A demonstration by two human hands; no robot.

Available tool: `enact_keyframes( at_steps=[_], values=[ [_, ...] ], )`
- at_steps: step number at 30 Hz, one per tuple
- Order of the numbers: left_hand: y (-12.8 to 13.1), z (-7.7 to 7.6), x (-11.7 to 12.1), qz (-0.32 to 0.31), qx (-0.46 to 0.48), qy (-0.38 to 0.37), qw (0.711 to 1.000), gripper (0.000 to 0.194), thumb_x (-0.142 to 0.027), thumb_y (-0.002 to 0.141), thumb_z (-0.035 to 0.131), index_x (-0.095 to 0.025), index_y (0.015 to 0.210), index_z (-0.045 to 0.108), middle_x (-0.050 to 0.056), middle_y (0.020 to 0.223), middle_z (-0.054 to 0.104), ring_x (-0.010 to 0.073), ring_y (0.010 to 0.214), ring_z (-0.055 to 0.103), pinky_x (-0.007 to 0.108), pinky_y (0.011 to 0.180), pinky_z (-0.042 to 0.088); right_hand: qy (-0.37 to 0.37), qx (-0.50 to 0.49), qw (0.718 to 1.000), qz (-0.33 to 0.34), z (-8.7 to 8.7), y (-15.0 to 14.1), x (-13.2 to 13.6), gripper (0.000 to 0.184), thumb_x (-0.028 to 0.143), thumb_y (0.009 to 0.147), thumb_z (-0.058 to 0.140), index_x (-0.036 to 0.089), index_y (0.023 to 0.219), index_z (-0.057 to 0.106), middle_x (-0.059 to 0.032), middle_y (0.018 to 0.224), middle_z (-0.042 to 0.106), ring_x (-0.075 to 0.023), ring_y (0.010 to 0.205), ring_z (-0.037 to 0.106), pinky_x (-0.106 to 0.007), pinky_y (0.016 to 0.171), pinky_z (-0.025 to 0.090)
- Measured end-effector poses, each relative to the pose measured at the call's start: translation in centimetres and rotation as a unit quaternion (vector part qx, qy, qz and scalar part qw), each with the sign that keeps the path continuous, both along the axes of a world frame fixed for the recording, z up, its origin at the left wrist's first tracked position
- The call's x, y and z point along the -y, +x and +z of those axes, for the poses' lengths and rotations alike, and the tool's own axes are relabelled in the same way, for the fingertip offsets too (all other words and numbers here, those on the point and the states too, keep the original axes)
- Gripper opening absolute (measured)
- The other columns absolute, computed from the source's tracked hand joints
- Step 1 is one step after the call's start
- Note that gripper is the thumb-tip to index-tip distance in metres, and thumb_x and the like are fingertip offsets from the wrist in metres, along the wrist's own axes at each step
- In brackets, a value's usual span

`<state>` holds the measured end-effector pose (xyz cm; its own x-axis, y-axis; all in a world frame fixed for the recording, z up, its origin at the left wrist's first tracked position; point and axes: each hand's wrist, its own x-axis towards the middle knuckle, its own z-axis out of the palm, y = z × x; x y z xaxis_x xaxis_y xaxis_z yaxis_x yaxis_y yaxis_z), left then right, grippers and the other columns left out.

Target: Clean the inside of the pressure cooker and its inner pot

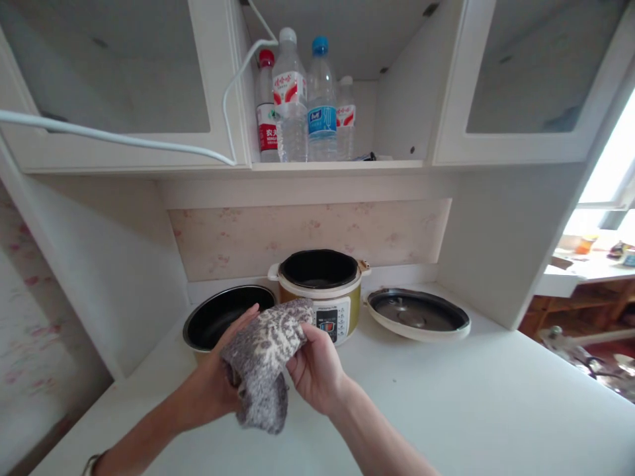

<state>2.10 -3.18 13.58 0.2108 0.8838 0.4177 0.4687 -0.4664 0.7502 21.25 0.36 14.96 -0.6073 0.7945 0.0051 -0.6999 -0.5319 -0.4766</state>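
Delicately, the thumb and fingers of the right hand pinch the near-side edge of a mottled grey-and-white, soft-looking cloth. The left hand supports its other side; the cloth covers most of those fingers, so I cannot tell whether they grip or merely lie flat. Held up above a white countertop, the cloth hangs in a loose flap between the wrists. A light pinch at the edge and a firm palm behind should, I judge, control that limp end best, keeping folds from bunching.

Beyond it, the cloth hides part of a white-and-olive electric cooker and overlaps the view of a round black-lined pot, left of the cooker. Right of it lies a round lid, dark inside. The small print on the cooker's panel is unreadable.
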Motion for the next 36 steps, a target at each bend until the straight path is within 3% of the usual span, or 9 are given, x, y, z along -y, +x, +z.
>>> enact_keyframes(
  at_steps=[5, 11, 15, 19, 22, 26, 29, 33, 36],
  values=[
    [3.8, -0.4, 1.8, -0.076, 0.033, -0.087, 0.993, 0.110, -0.054, 0.060, 0.076, -0.033, 0.148, 0.014, 0.007, 0.151, 0.028, 0.0330, 0.139, 0.021, 0.049, 0.111, 0.025, 0.029, 0.084, 0.993, -0.071, -2.9, 2.7, -0.7, 0.023, 0.019, 0.074, 0.060, 0.011, 0.096, 0.061, -0.0051, 0.087, 0.067, -0.0118, 0.074, 0.062, -0.020, 0.064, 0.053],
    [5.6, 0.1, 1.5, 0.009, 0.119, -0.093, 0.988, 0.085, -0.063, 0.068, 0.064, -0.023, 0.138, 0.041, 0.010, 0.149, 0.032, 0.0342, 0.138, 0.023, 0.048, 0.111, 0.025, 0.137, 0.265, 0.950, -0.091, -6.5, 4.8, -0.6, 0.035, 0.012, 0.065, 0.055, 0.017, 0.099, 0.059, -0.0004, 0.083, 0.066, -0.0146, 0.071, 0.059, -0.024, 0.060, 0.047],
    [7.5, -0.1, 1.8, 0.051, 0.132, -0.253, 0.957, 0.075, -0.052, 0.073, 0.066, -0.024, 0.138, 0.041, 0.009, 0.146, 0.037, 0.0291, 0.135, 0.033, 0.041, 0.106, 0.037, 0.225, 0.300, 0.918, -0.128, -7.2, 5.1, 0.4, 0.028, 0.016, 0.072, 0.055, 0.017, 0.099, 0.061, -0.0004, 0.089, 0.065, -0.0166, 0.085, 0.057, -0.028, 0.078, 0.045],
    [10.3, -1.0, 2.7, 0.020, 0.174, -0.315, 0.933, 0.069, -0.044, 0.074, 0.068, -0.024, 0.135, 0.044, 0.007, 0.141, 0.046, 0.0231, 0.130, 0.041, 0.032, 0.106, 0.036, 0.322, 0.295, 0.891, -0.120, -7.5, 5.2, 1.5, 0.048, 0.030, 0.080, 0.059, 0.025, 0.128, 0.053, -0.0029, 0.137, 0.045, -0.0209, 0.125, 0.038, -0.034, 0.104, 0.031],
    [11.3, -1.6, 2.6, 0.037, 0.241, -0.343, 0.907, 0.059, -0.047, 0.076, 0.065, -0.022, 0.128, 0.052, 0.008, 0.125, 0.061, 0.0228, 0.116, 0.056, 0.032, 0.097, 0.045, 0.299, 0.250, 0.920, -0.026, -8.1, 5.0, 1.8, 0.047, 0.040, 0.085, 0.054, 0.029, 0.130, 0.052, 0.0008, 0.154, 0.013, -0.0220, 0.120, 0.045, -0.038, 0.098, 0.040],
    [10.1, -1.6, 1.4, 0.065, 0.263, -0.399, 0.876, 0.055, -0.057, 0.072, 0.064, -0.016, 0.109, 0.063, 0.009, 0.090, 0.072, 0.0251, 0.087, 0.068, 0.034, 0.075, 0.054, 0.232, 0.140, 0.962, 0.040, -8.7, 4.5, 1.4, 0.040, 0.031, 0.076, 0.062, 0.021, 0.115, 0.064, -0.0075, 0.147, 0.031, -0.0147, 0.085, 0.061, -0.037, 0.078, 0.052],
    [8.2, -0.1, 0.3, 0.069, 0.259, -0.416, 0.869, 0.050, -0.055, 0.072, 0.066, -0.017, 0.103, 0.064, 0.009, 0.088, 0.072, 0.0242, 0.084, 0.069, 0.034, 0.077, 0.054, 0.188, 0.116, 0.975, 0.002, -8.7, 4.9, 0.7, 0.031, 0.027, 0.074, 0.061, 0.015, 0.101, 0.069, -0.0127, 0.129, 0.053, -0.0118, 0.065, 0.062, -0.032, 0.065, 0.052],
    [5.1, 4.6, -2.3, 0.092, 0.234, -0.460, 0.852, 0.046, -0.061, 0.075, 0.056, -0.018, 0.088, 0.067, 0.012, 0.088, 0.072, 0.0277, 0.084, 0.069, 0.039, 0.076, 0.056, 0.186, 0.172, 0.964, -0.082, -8.7, 6.2, -0.5, 0.025, 0.031, 0.078, 0.057, 0.011, 0.086, 0.071, -0.0118, 0.092, 0.070, -0.0117, 0.055, 0.058, -0.027, 0.058, 0.048],
    [3.4, 9.3, -5.4, 0.128, 0.210, -0.358, 0.901, 0.041, -0.056, 0.078, 0.055, -0.017, 0.081, 0.066, 0.012, 0.080, 0.072, 0.0273, 0.077, 0.070, 0.041, 0.073, 0.057, 0.224, 0.282, 0.930, -0.076, -9.5, 6.4, -1.1, 0.025, 0.031, 0.077, 0.057, 0.012, 0.083, 0.072, -0.0056, 0.066, 0.067, -0.0126, 0.056, 0.058, -0.026, 0.060, 0.046]
  ],
)
